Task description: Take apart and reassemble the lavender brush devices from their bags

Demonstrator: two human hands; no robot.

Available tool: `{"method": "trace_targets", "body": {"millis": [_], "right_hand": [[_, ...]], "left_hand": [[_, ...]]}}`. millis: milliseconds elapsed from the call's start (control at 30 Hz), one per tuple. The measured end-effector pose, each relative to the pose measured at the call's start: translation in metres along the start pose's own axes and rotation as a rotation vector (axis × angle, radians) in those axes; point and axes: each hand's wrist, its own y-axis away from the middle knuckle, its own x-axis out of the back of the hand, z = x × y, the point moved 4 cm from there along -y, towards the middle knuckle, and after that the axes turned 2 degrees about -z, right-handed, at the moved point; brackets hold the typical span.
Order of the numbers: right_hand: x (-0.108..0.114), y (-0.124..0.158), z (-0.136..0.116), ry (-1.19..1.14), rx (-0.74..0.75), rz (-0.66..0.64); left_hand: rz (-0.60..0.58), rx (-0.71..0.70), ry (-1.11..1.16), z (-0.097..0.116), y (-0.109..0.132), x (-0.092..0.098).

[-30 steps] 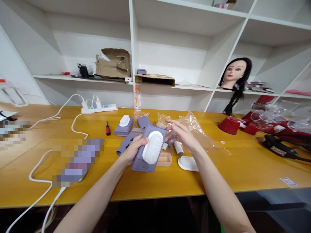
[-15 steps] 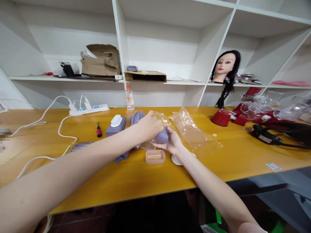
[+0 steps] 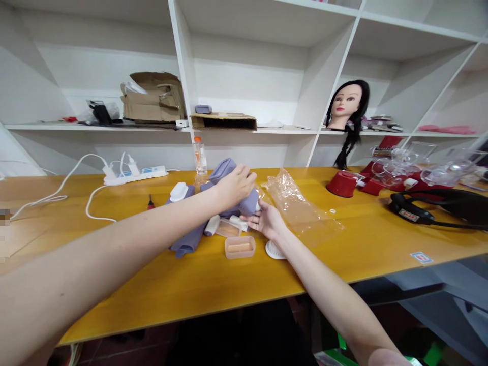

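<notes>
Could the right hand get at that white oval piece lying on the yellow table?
Probably yes: the right hand is open just above the white ribbed oval piece, and nothing lies between them.

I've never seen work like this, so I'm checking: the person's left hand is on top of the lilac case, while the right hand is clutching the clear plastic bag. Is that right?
Not quite. The head view shows the right hand open beside the clear plastic bag, not clutching it. The left hand is on top of the lilac case, as you said.
</notes>
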Motion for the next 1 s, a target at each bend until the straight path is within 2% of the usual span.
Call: {"method": "trace_targets", "body": {"millis": [167,267,333,433,567,633,700,767,867,933,1000], "right_hand": [[0.007,0.004,-0.022,0.127,0.331,0.073],[0.006,0.014,-0.036,0.136,0.570,0.123],[0.007,0.021,-0.046,0.096,0.675,0.142],[0.009,0.024,-0.054,-0.039,0.647,0.091],[0.008,0.022,-0.052,-0.122,0.380,-0.079],[0.004,0.024,-0.051,-0.087,0.347,-0.157],[-0.001,0.029,-0.052,-0.028,0.389,-0.216],[-0.005,0.035,-0.054,0.038,0.455,-0.243],[-0.011,0.043,-0.059,0.143,0.569,-0.259],[-0.013,0.047,-0.061,0.221,0.626,-0.265],[-0.013,0.048,-0.061,0.302,0.665,-0.257]], "left_hand": [[-0.111,0.210,-0.049,-0.023,0.028,-0.015],[-0.082,0.389,0.055,-0.030,0.054,-0.031],[-0.054,0.488,0.129,-0.031,0.071,-0.042],[0.132,0.581,0.245,-0.030,0.091,-0.051],[0.454,0.477,0.483,-0.022,0.103,-0.048],[0.555,0.427,0.600,-0.019,0.106,-0.042],[0.583,0.457,0.810,-0.019,0.109,-0.040],[0.543,0.539,1.180,-0.019,0.113,-0.046],[0.322,0.595,1.773,-0.007,0.113,-0.062],[0.112,0.576,1.986,0.004,0.112,-0.071],[-0.082,0.539,2.060,0.014,0.110,-0.078]]}}
